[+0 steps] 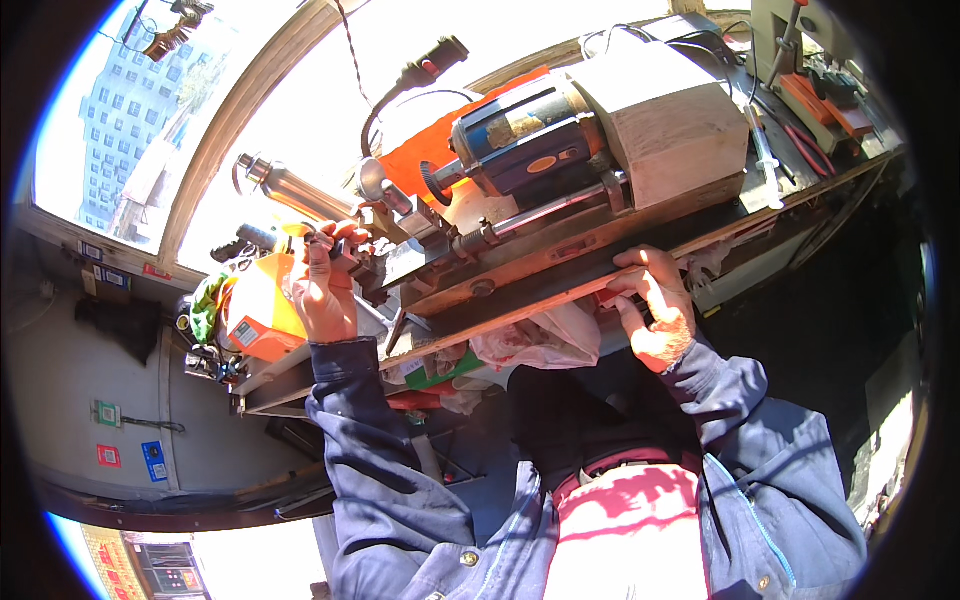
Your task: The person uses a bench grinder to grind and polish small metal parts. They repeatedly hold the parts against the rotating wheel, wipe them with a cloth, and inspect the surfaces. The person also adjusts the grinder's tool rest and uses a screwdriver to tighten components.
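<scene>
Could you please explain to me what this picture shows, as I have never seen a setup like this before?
Certainly. There is no robot here: a person works bare-handed, and this single view comes from a wide fisheye camera worn on their head and looking down, so straight edges bend near the rim. The dark blue sleeves are the wearer's own.

Along the bench sits a machine with a blue motor. Red-handled pliers lie to its right, and an orange box is at the left.

The left hand has its fingers at the machine's left end; whether they hold something small is unclear. The right hand is at the bench's front edge.
</scene>
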### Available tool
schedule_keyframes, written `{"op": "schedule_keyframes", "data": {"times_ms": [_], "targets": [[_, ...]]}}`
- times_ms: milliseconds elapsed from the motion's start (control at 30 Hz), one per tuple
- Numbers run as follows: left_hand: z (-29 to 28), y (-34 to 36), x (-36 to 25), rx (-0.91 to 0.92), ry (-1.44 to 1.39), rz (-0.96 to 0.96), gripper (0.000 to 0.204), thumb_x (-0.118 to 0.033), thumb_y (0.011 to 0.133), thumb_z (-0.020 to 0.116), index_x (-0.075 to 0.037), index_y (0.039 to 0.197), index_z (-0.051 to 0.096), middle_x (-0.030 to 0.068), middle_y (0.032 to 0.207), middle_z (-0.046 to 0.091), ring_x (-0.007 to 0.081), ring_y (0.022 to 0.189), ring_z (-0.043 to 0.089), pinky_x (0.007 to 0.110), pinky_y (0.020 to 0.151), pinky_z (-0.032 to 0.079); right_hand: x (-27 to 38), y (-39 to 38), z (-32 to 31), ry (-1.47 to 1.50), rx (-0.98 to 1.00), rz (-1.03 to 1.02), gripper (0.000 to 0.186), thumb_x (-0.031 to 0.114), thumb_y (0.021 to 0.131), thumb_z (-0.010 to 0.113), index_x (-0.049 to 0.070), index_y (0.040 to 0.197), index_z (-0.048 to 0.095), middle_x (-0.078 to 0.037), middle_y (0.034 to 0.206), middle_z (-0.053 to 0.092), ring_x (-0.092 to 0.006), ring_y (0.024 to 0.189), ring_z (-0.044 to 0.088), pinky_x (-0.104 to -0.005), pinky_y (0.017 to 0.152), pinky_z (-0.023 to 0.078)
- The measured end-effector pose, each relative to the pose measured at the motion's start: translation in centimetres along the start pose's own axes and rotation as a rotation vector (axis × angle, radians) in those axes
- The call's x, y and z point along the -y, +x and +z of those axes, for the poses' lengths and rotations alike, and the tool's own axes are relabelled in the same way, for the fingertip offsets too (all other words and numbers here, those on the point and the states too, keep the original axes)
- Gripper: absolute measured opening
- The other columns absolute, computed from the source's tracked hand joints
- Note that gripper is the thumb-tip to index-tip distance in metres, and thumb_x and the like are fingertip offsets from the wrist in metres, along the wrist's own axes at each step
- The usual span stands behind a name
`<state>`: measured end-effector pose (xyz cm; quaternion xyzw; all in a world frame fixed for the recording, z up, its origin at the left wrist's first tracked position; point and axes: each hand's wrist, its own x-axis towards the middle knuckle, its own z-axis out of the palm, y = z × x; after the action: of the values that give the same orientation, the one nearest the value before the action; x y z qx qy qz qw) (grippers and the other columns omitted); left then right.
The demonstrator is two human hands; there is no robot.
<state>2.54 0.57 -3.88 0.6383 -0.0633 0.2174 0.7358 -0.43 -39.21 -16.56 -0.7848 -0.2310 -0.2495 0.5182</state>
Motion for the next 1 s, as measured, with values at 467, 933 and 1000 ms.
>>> {"op": "schedule_keyframes", "data": {"times_ms": [467,933,1000], "targets": [[1.2,-0.6,-0.2,0.014,-0.069,0.071,0.040,-0.025,0.104,0.062,0.006,0.128,0.054,0.0214,0.117,0.069,0.0301,0.103,0.071,0.034,0.087,0.059,0.1,0.1,0.0,0.005,-0.001,0.012,0.024,-0.007,0.077,0.069,0.005,0.098,0.068,-0.011,0.123,0.061,-0.0309,0.112,0.061,-0.0356,0.081,0.057],[0.2,-0.5,0.2,0.045,-0.032,0.048,0.053,-0.032,0.105,0.061,0.003,0.141,0.047,0.0198,0.125,0.068,0.0264,0.106,0.072,0.037,0.091,0.059,0.1,0.0,0.0,0.014,0.007,0.001,0.026,-0.009,0.077,0.069,0.005,0.099,0.068,-0.012,0.123,0.061,-0.0301,0.111,0.062,-0.0347,0.080,0.058],[0.5,-0.8,0.1,0.075,-0.071,0.084,0.053,-0.034,0.102,0.066,0.002,0.137,0.050,0.0201,0.124,0.068,0.0264,0.107,0.071,0.037,0.089,0.060,0.1,0.0,0.1,0.027,0.005,0.017,0.027,-0.009,0.077,0.068,0.005,0.099,0.068,-0.012,0.123,0.061,-0.0298,0.111,0.062,-0.0343,0.080,0.058]]}}
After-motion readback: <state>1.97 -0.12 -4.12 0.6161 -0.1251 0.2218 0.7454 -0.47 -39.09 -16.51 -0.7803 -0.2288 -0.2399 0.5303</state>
